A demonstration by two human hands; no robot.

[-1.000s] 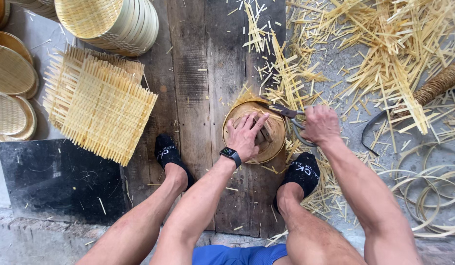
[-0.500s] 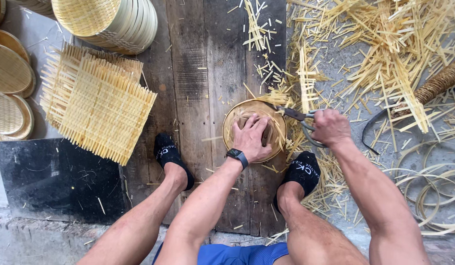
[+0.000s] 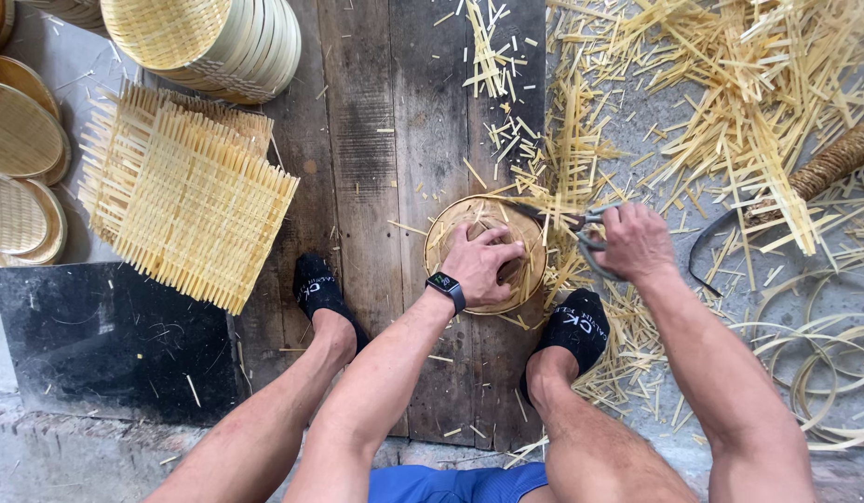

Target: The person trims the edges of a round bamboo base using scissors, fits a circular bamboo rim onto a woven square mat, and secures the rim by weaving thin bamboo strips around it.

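Head view: we judge edge-trimming in hand, our left hand spread, pressing the round woven bamboo tray onto the plank, right hand gripping scissors at its 3 o'clock rim; next calls for turning the tray.

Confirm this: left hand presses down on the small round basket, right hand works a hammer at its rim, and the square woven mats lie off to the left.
Wrong on the tool. The head view shows the right hand working scissors, not a hammer, at the basket rim. The left hand does press on the basket, and the mats lie to the left.
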